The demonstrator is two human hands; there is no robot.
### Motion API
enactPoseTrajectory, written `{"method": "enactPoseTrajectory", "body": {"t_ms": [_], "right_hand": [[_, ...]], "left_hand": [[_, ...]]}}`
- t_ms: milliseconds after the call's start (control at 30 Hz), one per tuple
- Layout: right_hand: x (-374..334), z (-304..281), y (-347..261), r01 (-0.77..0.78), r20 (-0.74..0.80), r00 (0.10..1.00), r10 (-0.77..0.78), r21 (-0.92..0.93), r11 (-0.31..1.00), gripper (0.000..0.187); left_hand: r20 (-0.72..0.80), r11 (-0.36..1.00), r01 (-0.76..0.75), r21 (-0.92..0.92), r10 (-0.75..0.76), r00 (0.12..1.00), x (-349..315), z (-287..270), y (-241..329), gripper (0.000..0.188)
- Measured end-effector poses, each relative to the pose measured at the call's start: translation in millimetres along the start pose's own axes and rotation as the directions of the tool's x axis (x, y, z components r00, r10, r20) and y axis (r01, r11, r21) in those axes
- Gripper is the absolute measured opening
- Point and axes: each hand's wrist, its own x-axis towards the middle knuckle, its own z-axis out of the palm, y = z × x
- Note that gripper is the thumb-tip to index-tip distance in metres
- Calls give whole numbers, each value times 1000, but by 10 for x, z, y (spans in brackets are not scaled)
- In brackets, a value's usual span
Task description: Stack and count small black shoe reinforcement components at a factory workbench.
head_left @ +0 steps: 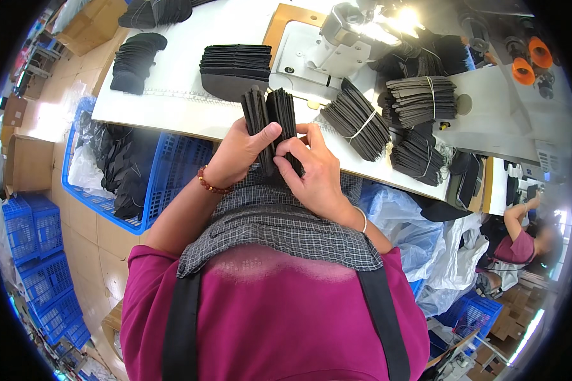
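Note:
Two thin stacks of black cut pieces stand side by side in my hands, over my lap at the table's front edge. My left hand [236, 152] is closed around the left stack of black pieces [254, 109], its thumb across the front. The right stack of black pieces [281, 106] is in my right hand [318, 173], with thumb and fingers bent against its side. Just beyond them on the white table [178, 111] lies a larger stack of black pieces [235, 66]. Fingers behind both held stacks are hidden.
A sewing machine [337, 51] with a lit lamp stands ahead. To its right lie tied black bundles [357, 120], [421, 100]. A fanned pile [136, 63] is at far left. A blue crate [147, 190] holds dark pieces below left. Another person [518, 244] sits far right.

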Motion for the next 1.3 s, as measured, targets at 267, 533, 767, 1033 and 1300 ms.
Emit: {"method": "enactPoseTrajectory", "body": {"t_ms": [267,533,767,1033,1300], "right_hand": [[-34,30,107,-39,59,998,35,74,997,20],[-22,-23,3,-74,63,995,74,-7,997,31],[-12,-46,-1,-105,101,990,96,87,991,25],[-18,15,28,-22,29,999,19,85,996,23],[-13,-32,34,-36,61,998,35,8,999,21]], "left_hand": [[53,988,125,-85,-121,991,-16,-17,54,36],[3,999,45,-11,-45,999,3,3,0,34],[9,999,31,-25,-31,999,1,-24,2,35],[21,999,37,-26,-36,999,2,-33,-6,37],[6,1000,26,0,-26,1000,-6,23,-12,38]]}}
